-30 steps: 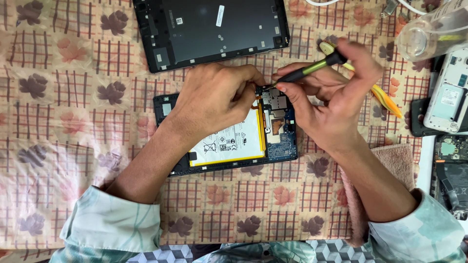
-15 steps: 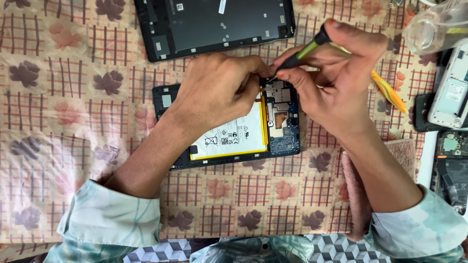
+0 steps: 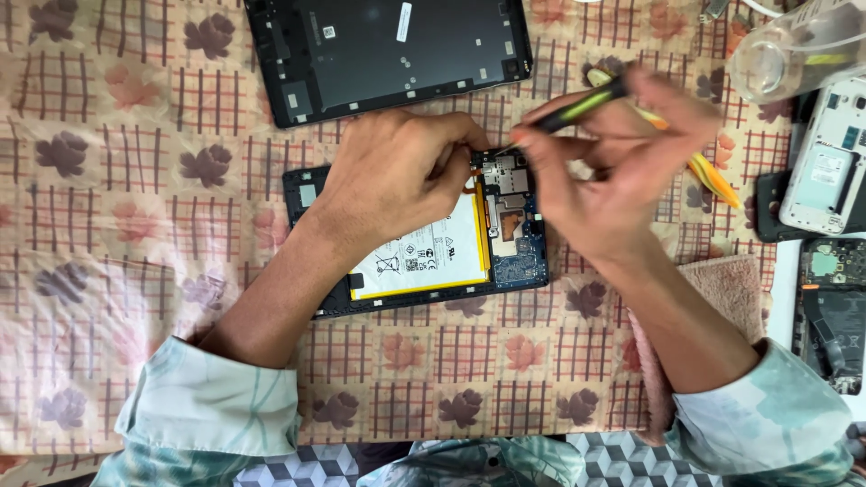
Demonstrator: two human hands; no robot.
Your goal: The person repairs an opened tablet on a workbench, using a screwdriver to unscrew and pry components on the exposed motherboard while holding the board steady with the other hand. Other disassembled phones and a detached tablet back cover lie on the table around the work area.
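An opened tablet [image 3: 505,271] lies on the patterned cloth, its white battery [image 3: 424,257] and blue circuit board showing. My left hand [image 3: 397,176] presses down on the tablet's upper middle, fingers curled at its top edge. My right hand [image 3: 613,171] grips a black and green screwdriver [image 3: 577,106], whose tip points at the tablet's upper right corner by the metal shields. The hand is blurred by motion.
The tablet's black back cover [image 3: 388,50] lies above. At the right are a clear plastic jar [image 3: 794,50], an orange and yellow tool [image 3: 708,171], a white opened phone [image 3: 825,167], another dismantled device [image 3: 830,311] and a pink towel [image 3: 731,289].
My right hand has tilted and shifted slightly with the screwdriver, its tip staying at the tablet's top edge. My left hand keeps its hold on the tablet.
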